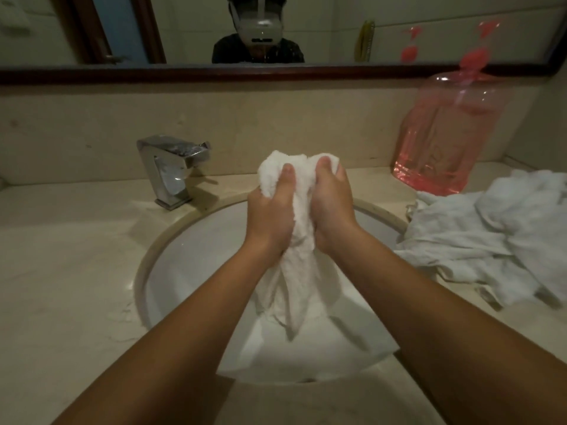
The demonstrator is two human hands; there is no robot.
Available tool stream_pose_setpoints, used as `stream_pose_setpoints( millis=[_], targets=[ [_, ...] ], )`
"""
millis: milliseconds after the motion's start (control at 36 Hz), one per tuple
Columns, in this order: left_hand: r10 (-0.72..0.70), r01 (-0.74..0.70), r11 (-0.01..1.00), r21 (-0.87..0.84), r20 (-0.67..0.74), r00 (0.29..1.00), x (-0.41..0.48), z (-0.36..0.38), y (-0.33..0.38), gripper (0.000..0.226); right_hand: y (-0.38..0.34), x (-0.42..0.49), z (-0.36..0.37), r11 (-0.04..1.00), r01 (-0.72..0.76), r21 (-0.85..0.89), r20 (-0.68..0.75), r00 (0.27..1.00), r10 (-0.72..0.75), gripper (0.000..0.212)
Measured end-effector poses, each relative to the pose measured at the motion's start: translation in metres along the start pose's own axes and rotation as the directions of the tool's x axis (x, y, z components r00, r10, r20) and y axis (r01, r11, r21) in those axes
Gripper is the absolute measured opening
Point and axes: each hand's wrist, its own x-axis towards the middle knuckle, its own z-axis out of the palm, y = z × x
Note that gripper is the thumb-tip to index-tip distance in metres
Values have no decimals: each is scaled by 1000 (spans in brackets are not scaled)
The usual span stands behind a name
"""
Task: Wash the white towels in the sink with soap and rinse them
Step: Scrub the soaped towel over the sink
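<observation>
Head view: I see left hand [271, 207] and right hand [333, 207] gripping a bunched white towel [299, 271] over the sink [190, 240]. Chrome faucet [171, 170] rear-left, towel pile [497, 234] and pink soap bottle [445, 136] right.

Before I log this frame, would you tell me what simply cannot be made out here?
All from the head view:
- Sink drain and any water in it: hidden by the towel and both forearms.
- Soap on the towel: no suds are clear enough to tell.
- Fingers of the left hand and right hand: curled out of sight into the towel.
- Towel pile: cut off by the right edge, so no count.
- Faucet: no stream visible; handle setting unclear.
</observation>
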Motion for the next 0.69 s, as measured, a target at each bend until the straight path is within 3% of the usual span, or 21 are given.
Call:
stream_pose_setpoints(
  millis=[83,194,278,361,417,472,528,583,639,694],
  targets=[
    [60,-58,998,38,-39,997,-2,2,-2,21,3,-5,-2,999,-33,-37,3,999,33,22],
    [-23,26,999,22,-139,990,11,-12,4,30,13,-31,-3,999,-5,-50,147,989,12,24],
    [-12,14,999,33,-62,998,1,-11,5,30,3,-12,1,998,27,-64,48,999,-24,23],
    [66,-71,984,164,38,997,-9,-4,-1,27,4,18,-6,995,-51,-83,-15,999,50,31],
    [61,-71,973,219,52,997,-6,-3,-5,43,12,26,-13,979,-141,-150,25,989,146,45],
    [3,-4,966,259,5,1000,1,-7,-8,70,17,25,-20,930,-201,-309,-23,979,204,70],
    [-37,43,945,323,-23,999,7,-12,-9,101,18,18,-28,871,-138,-472,-81,990,113,71],
    [-56,33,937,347,55,997,7,-14,-10,121,19,9,-31,884,14,-468,43,999,6,62],
    [-53,-16,948,317,206,977,4,-15,-10,132,19,-3,-27,919,93,-384,255,967,9,59],
    [-55,-30,967,252,323,945,2,-14,-9,125,25,-4,-26,924,103,-367,314,949,19,58]
  ],
)
